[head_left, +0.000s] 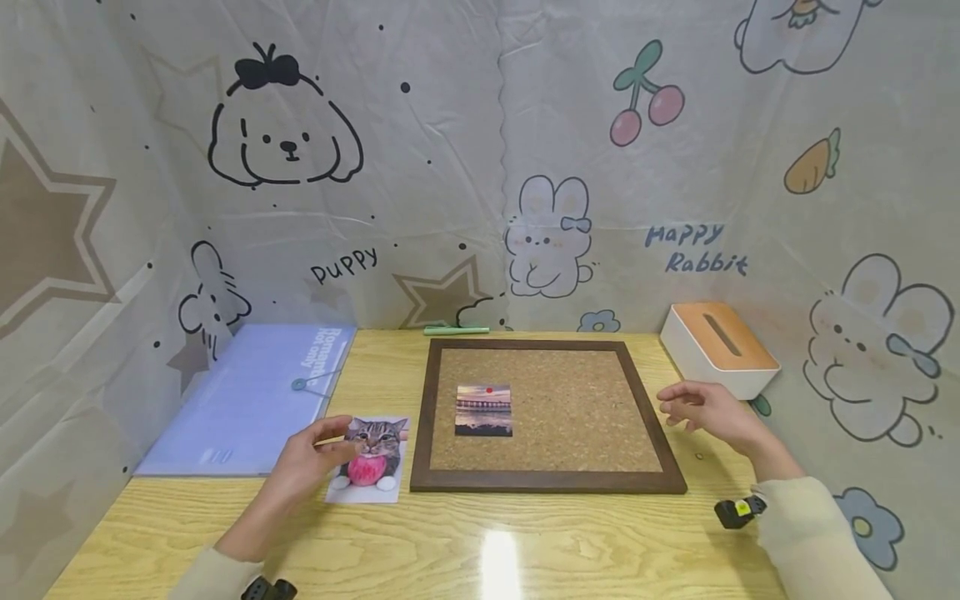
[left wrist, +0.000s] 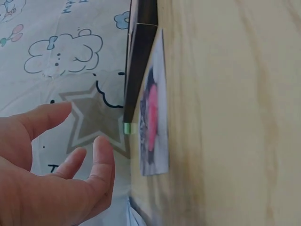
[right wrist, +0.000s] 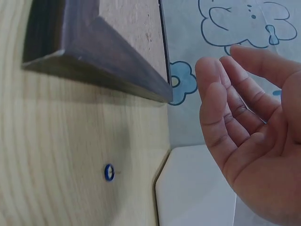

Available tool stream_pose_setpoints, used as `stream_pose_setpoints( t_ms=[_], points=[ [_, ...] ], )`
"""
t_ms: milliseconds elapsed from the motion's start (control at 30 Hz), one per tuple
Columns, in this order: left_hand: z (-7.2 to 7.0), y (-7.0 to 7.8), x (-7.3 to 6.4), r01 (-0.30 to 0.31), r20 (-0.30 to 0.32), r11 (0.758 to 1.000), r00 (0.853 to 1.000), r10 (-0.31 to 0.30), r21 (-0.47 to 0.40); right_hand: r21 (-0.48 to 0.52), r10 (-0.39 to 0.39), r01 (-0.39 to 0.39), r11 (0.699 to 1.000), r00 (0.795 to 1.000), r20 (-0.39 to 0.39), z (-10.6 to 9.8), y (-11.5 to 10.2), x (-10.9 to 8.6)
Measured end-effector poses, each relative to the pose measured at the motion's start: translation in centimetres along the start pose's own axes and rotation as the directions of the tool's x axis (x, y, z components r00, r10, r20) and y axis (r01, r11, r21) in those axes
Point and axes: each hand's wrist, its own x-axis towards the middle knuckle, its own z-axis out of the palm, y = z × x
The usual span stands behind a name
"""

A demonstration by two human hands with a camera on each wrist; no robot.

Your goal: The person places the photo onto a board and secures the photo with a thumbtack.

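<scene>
My left hand [head_left: 306, 457] hovers over the left edge of a cat photo [head_left: 388, 467], fingers loosely bent and apart. In the left wrist view the photo [left wrist: 154, 136] lies flat on the table, with a gap between it and the fingers. My right hand [head_left: 708, 414] is in the air beside the right edge of a cork board [head_left: 577, 408], its fingers relaxed around nothing. Below it on the table is a small blue-rimmed round piece [right wrist: 109, 172] with a thin point, like a thumbtack. A sunset pier photo [head_left: 483, 414] is fixed to the board's left part by a red pin [head_left: 490, 390].
A blue document folder [head_left: 247, 400] lies at the left. Behind the board is a green pen-like stick [head_left: 456, 331]. A white tissue box [head_left: 697, 350] with a wooden lid stands at the back right. Patterned cloth [head_left: 435, 167] hangs around the wooden table [head_left: 600, 550].
</scene>
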Motion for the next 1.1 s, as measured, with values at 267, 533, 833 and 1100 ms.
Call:
stream_pose_setpoints(
  t_ms=[267,533,833,1100],
  points=[
    [0.1,-1.5,0.2,0.007,0.006,0.999,1.0,-0.007,0.033,0.009,0.032,-0.032,0.999,0.999,0.003,-0.1,0.9,-0.3],
    [0.1,-2.1,0.1,0.022,0.001,0.998,1.0,-0.023,0.058,0.008,0.036,-0.036,0.999,0.999,-0.002,-0.3,1.2,-0.5],
    [0.3,-2.2,0.4,0.053,-0.002,0.993,0.999,-0.053,0.11,-0.02,0.069,-0.069,0.997,0.998,0.009,-0.8,2.3,-0.5],
    [0.3,-1.9,0.6,0.028,-0.015,0.979,1.0,-0.026,0.201,0.027,0.128,-0.13,0.991,0.989,0.072,-1.3,3.5,-1.3]
  ],
)
